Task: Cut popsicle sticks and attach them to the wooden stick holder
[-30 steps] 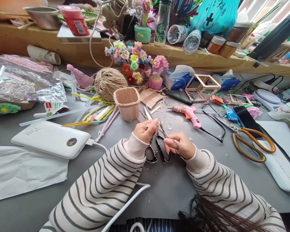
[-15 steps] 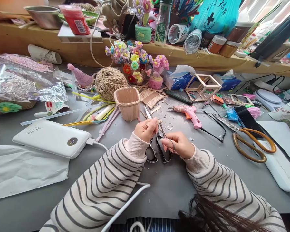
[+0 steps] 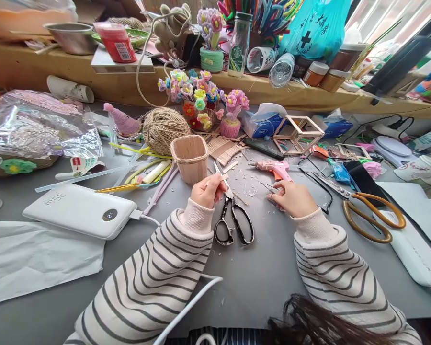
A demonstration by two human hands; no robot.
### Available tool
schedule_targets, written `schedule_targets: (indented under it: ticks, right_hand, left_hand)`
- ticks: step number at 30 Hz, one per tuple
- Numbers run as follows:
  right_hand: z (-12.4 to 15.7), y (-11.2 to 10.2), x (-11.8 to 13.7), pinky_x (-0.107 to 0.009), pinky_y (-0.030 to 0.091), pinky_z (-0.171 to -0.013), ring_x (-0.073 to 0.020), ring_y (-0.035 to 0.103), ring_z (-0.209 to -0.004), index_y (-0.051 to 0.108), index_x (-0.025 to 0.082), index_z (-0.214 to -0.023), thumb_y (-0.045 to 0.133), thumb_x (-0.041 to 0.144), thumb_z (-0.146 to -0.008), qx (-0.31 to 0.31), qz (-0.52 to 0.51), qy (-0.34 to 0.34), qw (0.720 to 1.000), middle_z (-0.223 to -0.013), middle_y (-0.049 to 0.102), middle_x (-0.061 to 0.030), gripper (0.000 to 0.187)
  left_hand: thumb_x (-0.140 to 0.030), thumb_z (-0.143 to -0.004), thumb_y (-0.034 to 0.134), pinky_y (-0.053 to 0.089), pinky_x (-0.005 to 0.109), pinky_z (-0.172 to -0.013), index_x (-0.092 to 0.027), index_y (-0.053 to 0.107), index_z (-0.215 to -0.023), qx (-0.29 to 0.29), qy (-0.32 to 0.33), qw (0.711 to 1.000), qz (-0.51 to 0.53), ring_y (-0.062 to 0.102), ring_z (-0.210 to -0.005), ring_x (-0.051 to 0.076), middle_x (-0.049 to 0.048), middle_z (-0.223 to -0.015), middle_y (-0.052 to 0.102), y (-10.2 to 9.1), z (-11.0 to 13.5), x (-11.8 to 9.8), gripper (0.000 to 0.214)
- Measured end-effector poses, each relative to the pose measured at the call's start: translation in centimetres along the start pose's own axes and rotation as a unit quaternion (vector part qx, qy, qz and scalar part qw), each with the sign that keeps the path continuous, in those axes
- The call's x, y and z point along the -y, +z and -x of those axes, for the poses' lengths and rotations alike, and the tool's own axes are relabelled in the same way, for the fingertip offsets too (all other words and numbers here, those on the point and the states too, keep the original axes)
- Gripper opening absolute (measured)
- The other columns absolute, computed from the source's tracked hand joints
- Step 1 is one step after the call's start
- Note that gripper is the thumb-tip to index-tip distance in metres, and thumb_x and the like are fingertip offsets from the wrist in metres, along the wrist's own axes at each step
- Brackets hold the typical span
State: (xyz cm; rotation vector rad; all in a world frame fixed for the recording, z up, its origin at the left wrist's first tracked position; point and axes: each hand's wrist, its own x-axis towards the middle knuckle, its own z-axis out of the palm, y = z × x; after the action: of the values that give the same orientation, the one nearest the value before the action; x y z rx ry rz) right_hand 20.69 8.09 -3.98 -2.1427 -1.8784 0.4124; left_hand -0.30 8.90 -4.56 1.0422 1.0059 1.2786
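My left hand [image 3: 205, 190] pinches a short wooden stick piece [image 3: 218, 178] just in front of a small basket made of craft sticks [image 3: 190, 155]. My right hand [image 3: 293, 198] is closed round small metal clippers [image 3: 271, 188], whose tips point left, right beside the pink glue gun [image 3: 276, 168]. Black-handled scissors [image 3: 234, 221] lie flat on the grey table [image 3: 258, 273] between my two hands, touched by neither. Wood chips are scattered around the glue gun.
A white power bank [image 3: 79, 210] and white paper [image 3: 39, 261] lie to the left, a twine ball [image 3: 163, 127] behind the basket. Large orange-handled scissors [image 3: 371, 215] and a white board [image 3: 416, 249] sit at the right. A wooden cube frame [image 3: 299, 132], a crocheted flower pot [image 3: 197, 98] and a cluttered shelf stand behind.
My right hand has moved right and away from the left hand, toward the glue gun, carrying the clippers. The black scissors now lie uncovered. My left hand has shifted slightly left.
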Motion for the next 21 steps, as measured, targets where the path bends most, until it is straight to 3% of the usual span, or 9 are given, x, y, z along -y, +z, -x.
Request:
schedule_targets:
  ticks: [5,9,14,18,21]
  right_hand:
    - [0.2,-0.5,0.6,-0.032,0.043,-0.062,-0.0196,0.06,-0.062,0.061,0.016,-0.083,0.065,0.021,-0.061,0.035,0.048,-0.005,0.998,-0.058,0.062,-0.0018,0.023]
    - [0.3,-0.8,1.1,-0.031,0.044,-0.064,-0.0185,0.061,-0.065,0.062,0.015,-0.081,0.064,0.018,-0.063,0.049,0.006,-0.018,0.999,-0.06,0.065,-0.0029,0.018]
    - [0.6,-1.0,1.6,-0.035,0.045,-0.063,-0.0216,0.062,-0.062,0.063,0.015,-0.08,0.067,0.029,-0.061,0.002,0.024,-0.022,0.999,-0.058,0.064,-0.0033,0.024]
    - [0.6,-0.6,1.7,-0.033,0.047,-0.064,-0.0188,0.063,-0.059,0.061,0.016,-0.081,0.063,0.014,-0.063,-0.001,-0.01,-0.021,1.0,-0.049,0.061,0.0009,0.018]
    - [0.7,-0.2,1.7,-0.031,0.048,-0.064,-0.0165,0.063,-0.058,0.059,0.016,-0.08,0.065,0.009,-0.059,-0.022,-0.047,-0.041,0.998,-0.061,0.065,-0.0005,0.023]
  left_hand:
    - [-0.05,-0.063,0.057,0.023,0.019,-0.031,-0.015,0.051,-0.045,0.041,-0.016,0.998,0.053,0.033,-0.028,0.004,-0.005,-0.031,0.039,0.0,-0.2,0.2,0.039]
    - [-0.051,-0.059,0.059,0.02,0.02,-0.029,-0.014,0.052,-0.045,0.072,-0.06,0.995,0.047,0.033,-0.026,0.004,-0.0033,-0.031,0.042,-0.1,-0.2,-0.1,0.04]
    - [-0.052,-0.06,0.06,0.024,0.02,-0.031,-0.013,0.058,-0.049,0.112,-0.069,0.991,0.025,0.036,-0.029,0.004,-0.0017,-0.035,0.048,-0.3,-0.2,-0.2,0.041]
    - [-0.051,-0.063,0.058,0.026,0.019,-0.033,-0.012,0.058,-0.052,0.13,-0.062,0.99,-0.002,0.037,-0.031,0.004,-0.0023,-0.037,0.049,-0.1,0.1,-0.4,0.04]
    - [-0.046,-0.068,0.055,0.025,0.019,-0.035,-0.012,0.058,-0.053,0.113,-0.047,0.992,-0.026,0.035,-0.032,0.003,-0.0031,-0.038,0.049,0.4,0.7,-0.7,0.037]
